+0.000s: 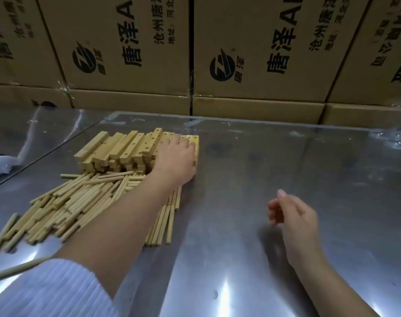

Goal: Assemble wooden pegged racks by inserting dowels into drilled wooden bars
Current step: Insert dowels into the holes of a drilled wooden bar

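A stack of drilled wooden bars [126,149] lies on the metal table [252,168], left of the middle. In front of it spreads a heap of several wooden dowels [76,202]. My left hand [175,159] reaches over the dowels and lies on the right end of the bar stack, its fingers curled over the rightmost bar [196,139]. My right hand [291,216] hovers over bare table at the right, fingers loosely curled, holding nothing.
Large printed cardboard boxes [252,53] form a wall along the table's far edge. One loose dowel [21,268] lies near my left sleeve. A pale cloth-like thing [0,165] shows at the left edge.
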